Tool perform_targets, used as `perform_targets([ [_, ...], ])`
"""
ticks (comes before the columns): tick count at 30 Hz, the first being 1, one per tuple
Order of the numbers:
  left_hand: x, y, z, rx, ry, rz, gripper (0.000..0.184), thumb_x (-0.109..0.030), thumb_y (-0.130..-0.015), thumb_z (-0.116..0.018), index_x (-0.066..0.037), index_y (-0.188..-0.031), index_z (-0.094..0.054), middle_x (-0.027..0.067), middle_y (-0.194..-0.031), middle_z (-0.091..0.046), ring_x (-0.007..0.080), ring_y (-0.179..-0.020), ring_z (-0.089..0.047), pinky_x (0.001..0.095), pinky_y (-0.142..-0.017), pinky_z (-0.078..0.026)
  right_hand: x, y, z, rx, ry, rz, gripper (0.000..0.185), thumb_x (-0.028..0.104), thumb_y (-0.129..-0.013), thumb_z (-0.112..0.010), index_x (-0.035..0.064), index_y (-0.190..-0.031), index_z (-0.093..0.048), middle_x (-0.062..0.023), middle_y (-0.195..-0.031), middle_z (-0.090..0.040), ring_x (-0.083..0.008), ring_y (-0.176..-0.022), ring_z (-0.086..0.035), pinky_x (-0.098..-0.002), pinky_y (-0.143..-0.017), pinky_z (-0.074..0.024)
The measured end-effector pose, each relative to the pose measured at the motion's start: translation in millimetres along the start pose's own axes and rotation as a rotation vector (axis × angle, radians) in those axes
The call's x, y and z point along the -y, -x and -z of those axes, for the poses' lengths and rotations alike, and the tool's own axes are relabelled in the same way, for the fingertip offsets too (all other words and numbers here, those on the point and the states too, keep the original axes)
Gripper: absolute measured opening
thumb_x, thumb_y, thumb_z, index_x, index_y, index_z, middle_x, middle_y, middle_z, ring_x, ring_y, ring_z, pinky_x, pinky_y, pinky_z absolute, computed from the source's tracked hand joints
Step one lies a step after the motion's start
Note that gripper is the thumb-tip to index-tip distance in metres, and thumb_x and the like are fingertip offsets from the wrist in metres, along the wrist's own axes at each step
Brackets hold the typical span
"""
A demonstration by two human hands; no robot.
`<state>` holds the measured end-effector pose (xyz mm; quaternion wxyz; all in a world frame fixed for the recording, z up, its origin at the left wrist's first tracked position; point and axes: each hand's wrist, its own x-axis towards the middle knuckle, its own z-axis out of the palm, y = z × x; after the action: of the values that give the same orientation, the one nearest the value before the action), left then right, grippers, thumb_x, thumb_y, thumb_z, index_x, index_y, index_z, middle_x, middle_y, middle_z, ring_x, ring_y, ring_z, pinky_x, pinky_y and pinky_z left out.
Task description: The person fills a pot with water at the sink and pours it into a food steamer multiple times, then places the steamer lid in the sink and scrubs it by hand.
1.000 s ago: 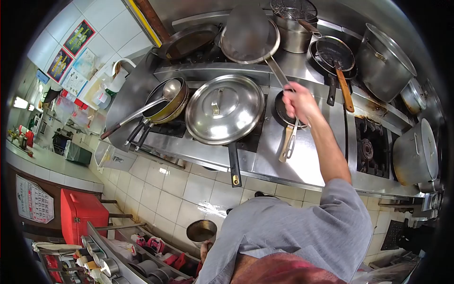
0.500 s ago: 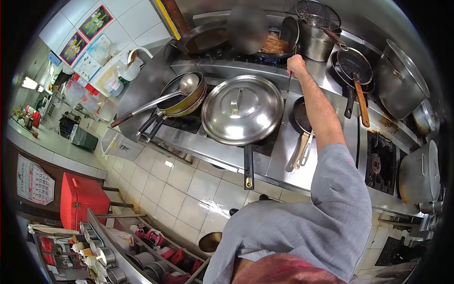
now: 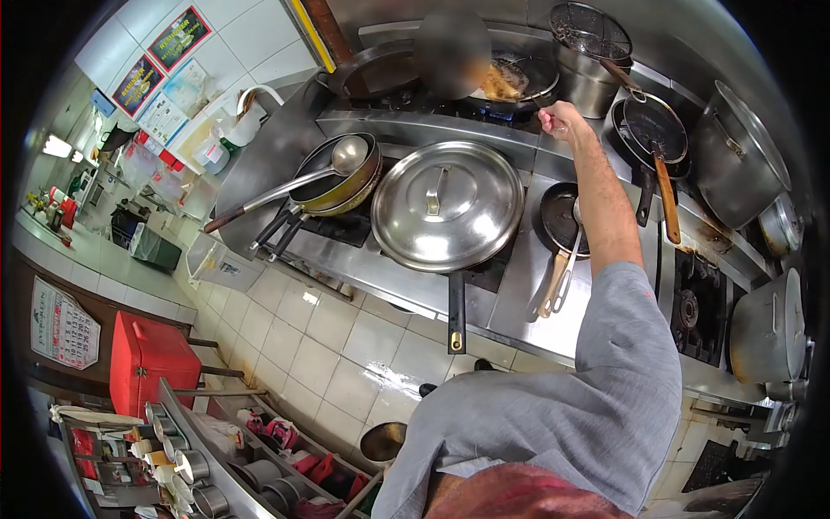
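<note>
My right hand [image 3: 564,120] is closed around a thin dark handle [image 3: 543,101] at the back of the stove. This handle leads to a dark frying pan [image 3: 545,76]; I cannot tell whether it belongs to the pan or to a utensil in it. Browned food [image 3: 504,81] stands up folded in the pan, and a blurred disc covers the pan's left side. Nearer me, a large pan has a steel lid [image 3: 445,203]. Below my forearm, a small black pan [image 3: 558,212] with a wooden handle holds a metal utensil [image 3: 566,277]. My left hand is outside the view.
A steel ladle [image 3: 347,156] rests in stacked pans [image 3: 346,195] at left. Right of my hand stand a steel pot [image 3: 584,86] with a strainer [image 3: 590,30], more pans [image 3: 655,130] and a big stockpot [image 3: 735,164]. Another pan [image 3: 376,69] sits at the back left.
My right hand has moved slightly right and turned. The food, flat in the pan before, is now raised and folded. A dark shape standing upright at the pan's right side no longer shows.
</note>
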<state>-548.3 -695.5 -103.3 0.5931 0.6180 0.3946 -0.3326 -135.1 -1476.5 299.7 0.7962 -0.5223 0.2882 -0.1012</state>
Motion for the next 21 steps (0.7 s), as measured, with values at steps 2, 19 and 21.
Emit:
perform_targets([
  [2, 2, 3, 2, 0.0, -0.006, -0.014, 0.012, -0.019, -0.073, -0.055, -0.007, -0.077, -0.057, 0.0047, -0.07, -0.055, 0.0155, -0.063, -0.052, 0.028, -0.06, -0.041, -2, 0, 5, 0.089, -0.09, -0.028, 0.012, 0.004, -0.085, -0.04, 0.0008, -0.075, -0.046, -0.0012, -0.06, -0.05, -0.0073, -0.046, -0.044, -0.0203, -0.04, -0.0348],
  [19, -12, 2, -8, 0.0, -0.037, -0.042, 0.013, -0.015, -0.073, -0.056, -0.006, -0.082, -0.056, 0.0058, -0.073, -0.056, 0.0156, -0.065, -0.053, 0.0276, -0.061, -0.042, -19, 45, -33, -0.297, 0.625, 0.328, 0.014, 0.004, -0.076, -0.041, -0.0027, -0.08, -0.053, -0.0109, -0.058, -0.054, -0.0192, -0.043, -0.054, -0.0359, -0.036, -0.0414],
  [21, -13, 1, -11, 0.003, -0.041, -0.04, 0.013, -0.014, -0.073, -0.056, -0.006, -0.083, -0.056, 0.006, -0.074, -0.056, 0.0157, -0.065, -0.053, 0.0276, -0.061, -0.042, -15, 58, -43, -0.354, 0.749, 0.301, 0.019, 0.006, -0.077, -0.041, -0.001, -0.089, -0.055, -0.0131, -0.067, -0.06, -0.0205, -0.047, -0.058, -0.0357, -0.04, -0.0452],
])
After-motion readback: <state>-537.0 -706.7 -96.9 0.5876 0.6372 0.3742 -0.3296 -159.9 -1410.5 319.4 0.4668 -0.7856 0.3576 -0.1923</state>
